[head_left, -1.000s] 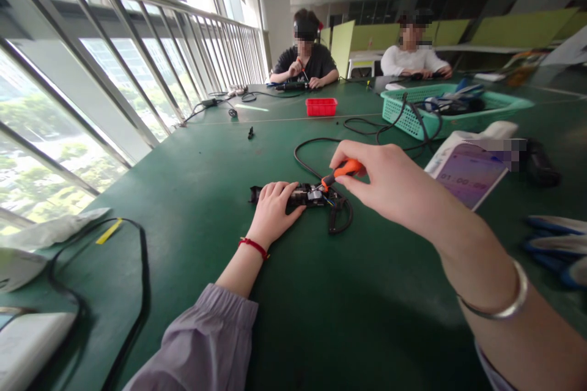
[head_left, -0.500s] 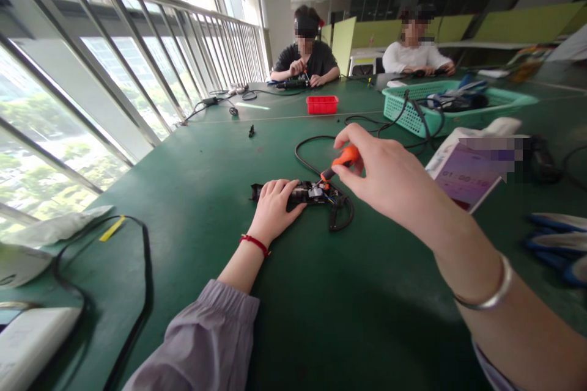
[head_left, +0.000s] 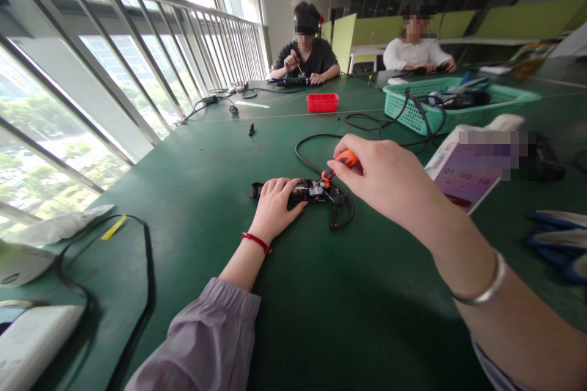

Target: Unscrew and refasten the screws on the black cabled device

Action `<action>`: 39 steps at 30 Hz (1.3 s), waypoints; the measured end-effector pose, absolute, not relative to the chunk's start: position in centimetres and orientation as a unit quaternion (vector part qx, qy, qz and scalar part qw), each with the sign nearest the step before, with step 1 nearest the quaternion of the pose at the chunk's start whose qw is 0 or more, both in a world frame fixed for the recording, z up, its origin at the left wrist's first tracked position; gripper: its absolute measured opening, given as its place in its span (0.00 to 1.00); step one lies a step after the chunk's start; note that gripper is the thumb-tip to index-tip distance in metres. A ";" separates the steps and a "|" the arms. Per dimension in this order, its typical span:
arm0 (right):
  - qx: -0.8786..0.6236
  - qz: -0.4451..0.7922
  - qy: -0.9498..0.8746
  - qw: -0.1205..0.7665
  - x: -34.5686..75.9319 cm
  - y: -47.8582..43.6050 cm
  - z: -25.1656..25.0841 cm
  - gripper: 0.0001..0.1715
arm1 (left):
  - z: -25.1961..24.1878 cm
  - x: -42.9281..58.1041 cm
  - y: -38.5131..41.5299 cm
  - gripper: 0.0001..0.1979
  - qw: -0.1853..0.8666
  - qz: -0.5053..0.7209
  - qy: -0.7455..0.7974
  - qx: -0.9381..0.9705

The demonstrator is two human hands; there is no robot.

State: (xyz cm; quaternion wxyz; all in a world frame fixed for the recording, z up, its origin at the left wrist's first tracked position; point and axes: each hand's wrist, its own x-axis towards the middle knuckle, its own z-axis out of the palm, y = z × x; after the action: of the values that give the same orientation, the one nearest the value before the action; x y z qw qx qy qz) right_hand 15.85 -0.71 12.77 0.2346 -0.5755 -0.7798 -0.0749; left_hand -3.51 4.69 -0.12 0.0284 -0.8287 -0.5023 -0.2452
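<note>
A small black device (head_left: 308,191) with its inner wiring exposed lies on the green table (head_left: 321,293), a black cable (head_left: 316,153) looping away from it. My left hand (head_left: 274,208) presses down on the device's left half, fingers curled over it. My right hand (head_left: 385,178) is closed round an orange-handled screwdriver (head_left: 342,163), whose tip points down into the device's right end.
A phone (head_left: 468,174) lies to the right, blue gloves (head_left: 557,244) beyond it. A teal basket (head_left: 458,111) and a red tray (head_left: 322,102) sit farther back. Two other people work at the far end. A black cable (head_left: 137,293) and white items lie at the left.
My right hand with the screwdriver rose slightly, then came back down to the device. My left hand stayed put on the device.
</note>
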 end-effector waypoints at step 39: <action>-0.572 -0.034 -0.764 0.295 16.1 -0.2 12.8 0.20 | 0.1 -3.6 5.1 0.22 0.008 -0.246 -0.505 -0.827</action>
State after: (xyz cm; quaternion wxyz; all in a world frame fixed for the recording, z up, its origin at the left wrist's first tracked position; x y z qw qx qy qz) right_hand 16.07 -0.24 12.85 0.2953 -0.5723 -0.7642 -0.0345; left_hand -3.59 5.11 0.14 0.0078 -0.8274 -0.5048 -0.2458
